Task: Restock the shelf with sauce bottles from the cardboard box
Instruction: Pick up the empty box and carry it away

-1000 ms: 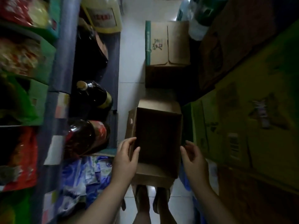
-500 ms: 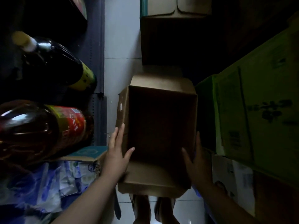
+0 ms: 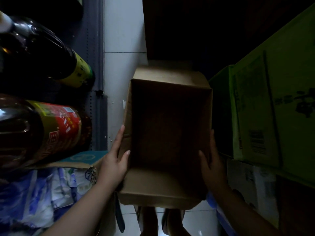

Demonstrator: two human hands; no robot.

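An open brown cardboard box [image 3: 167, 186] is held in front of me over the aisle floor; its inside is dark and I see no bottles in it. My left hand [image 3: 115, 160] grips the box's left wall, fingers outside and thumb over the rim. My right hand [image 3: 211, 160] holds the right wall the same way. On the shelf to the left lie two big dark bottles on their sides: one with a red label [image 3: 51, 132] and one with a yellow-green label [image 3: 42, 53].
Green cartons [image 3: 276, 106] are stacked along the right. Blue-and-white packets [image 3: 39, 196] fill the lower left shelf. A dark carton [image 3: 179, 28] stands further down the grey tiled aisle [image 3: 122, 40]. My feet [image 3: 160, 220] show below the box.
Both hands have closed onto the sides of the box and it has come up closer to the camera. The view has dropped lower toward the shelf's bottles.
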